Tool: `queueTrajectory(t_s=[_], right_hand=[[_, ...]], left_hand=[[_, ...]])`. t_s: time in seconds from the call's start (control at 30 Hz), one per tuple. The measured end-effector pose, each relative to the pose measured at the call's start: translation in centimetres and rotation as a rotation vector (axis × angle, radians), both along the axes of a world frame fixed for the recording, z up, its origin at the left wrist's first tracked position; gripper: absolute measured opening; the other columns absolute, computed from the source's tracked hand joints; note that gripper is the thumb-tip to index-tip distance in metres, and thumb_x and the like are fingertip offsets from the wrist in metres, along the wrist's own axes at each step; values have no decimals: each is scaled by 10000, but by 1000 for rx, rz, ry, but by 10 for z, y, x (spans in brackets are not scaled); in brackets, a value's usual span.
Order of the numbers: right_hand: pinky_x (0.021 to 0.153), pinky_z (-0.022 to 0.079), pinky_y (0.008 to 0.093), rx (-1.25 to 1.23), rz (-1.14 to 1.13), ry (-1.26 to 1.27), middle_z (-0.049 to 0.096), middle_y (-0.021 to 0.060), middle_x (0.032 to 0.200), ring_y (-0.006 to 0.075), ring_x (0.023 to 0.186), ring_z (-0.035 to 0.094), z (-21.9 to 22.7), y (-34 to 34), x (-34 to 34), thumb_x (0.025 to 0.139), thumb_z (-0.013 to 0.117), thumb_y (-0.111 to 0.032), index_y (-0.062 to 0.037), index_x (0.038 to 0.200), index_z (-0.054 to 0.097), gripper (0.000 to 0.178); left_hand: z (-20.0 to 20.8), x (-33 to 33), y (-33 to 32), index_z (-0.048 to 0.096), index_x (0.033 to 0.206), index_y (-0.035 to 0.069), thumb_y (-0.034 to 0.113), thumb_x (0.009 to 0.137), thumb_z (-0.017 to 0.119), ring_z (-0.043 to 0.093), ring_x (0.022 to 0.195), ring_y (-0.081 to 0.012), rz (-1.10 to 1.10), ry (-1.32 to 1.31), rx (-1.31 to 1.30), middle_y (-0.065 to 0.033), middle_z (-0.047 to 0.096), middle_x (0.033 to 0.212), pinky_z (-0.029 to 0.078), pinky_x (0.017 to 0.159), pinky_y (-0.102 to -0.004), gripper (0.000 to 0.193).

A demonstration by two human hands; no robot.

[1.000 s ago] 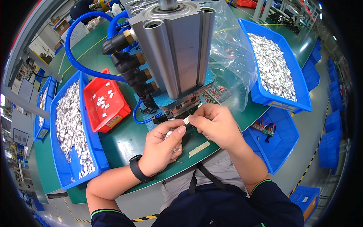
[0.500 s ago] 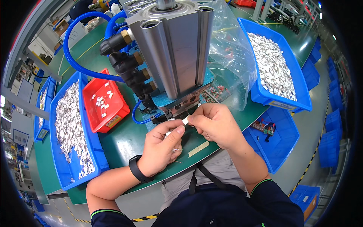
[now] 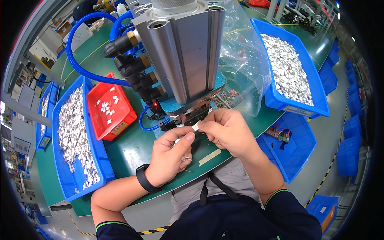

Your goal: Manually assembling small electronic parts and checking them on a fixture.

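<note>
Since the earlier frame, a wide textured collar (image 3: 174, 5) has come into view atop the metal press (image 3: 192, 60), where a narrower smooth shaft stood, and a red light (image 3: 155, 104) now glows low on its left side; both grips have barely shifted. The right grip (image 3: 227, 129) pinches a small white piece (image 3: 195, 127) just in front of the press, the fingertips of the left grip (image 3: 173, 149) meeting it from the other side. The left grip is also curled around white wired pieces (image 3: 177, 142) (their thin leads poke out below). Left of the grips on the green counter (image 3: 134, 154), a red tray (image 3: 96, 100) holds a few white pieces, and beyond it a long blue tray (image 3: 102, 162) holds a heap. Farther right of the grips, a blue bin (image 3: 275, 100) is heaped likewise; a lower blue bin (image 3: 299, 154) holds some red and dark parts.
</note>
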State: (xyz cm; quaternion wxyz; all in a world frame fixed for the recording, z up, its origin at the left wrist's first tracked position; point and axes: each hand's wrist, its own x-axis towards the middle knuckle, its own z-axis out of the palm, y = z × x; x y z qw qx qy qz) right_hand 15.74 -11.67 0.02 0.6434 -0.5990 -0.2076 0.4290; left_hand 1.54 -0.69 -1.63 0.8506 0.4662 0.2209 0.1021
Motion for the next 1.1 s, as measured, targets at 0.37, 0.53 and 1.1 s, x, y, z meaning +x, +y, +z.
queueTrajectory(t_s=[0.37, 0.53, 1.1], right_hand=[[607, 430, 229, 68, 110, -215, 605, 9, 721, 49, 685, 519, -8, -12, -4, 822, 630, -120, 14, 796, 628, 137], [608, 430, 231, 130, 161, -272, 601, -5, 720, 43, 695, 514, -13, -12, -6, 825, 633, -112, 15, 794, 623, 131], [592, 429, 220, 16, 161, -269, 605, -10, 710, 43, 671, 522, 2, -34, -1, 826, 649, -100, 4, 781, 628, 115]], left_hand=[[-1, -1, 2, 569, 1126, 1, 134, 938, 565, 353, 456, -41, 2, -16, -42, 11, 465, 607, 272, 402, -211, 230], [0, -2, 3, 588, 1104, -3, 131, 937, 566, 345, 451, -37, -19, -27, -11, 14, 465, 602, 268, 403, -211, 216], [0, 0, -1, 598, 1080, -6, 121, 935, 567, 324, 436, -40, -19, -7, 2, 23, 441, 574, 245, 400, -218, 195]])
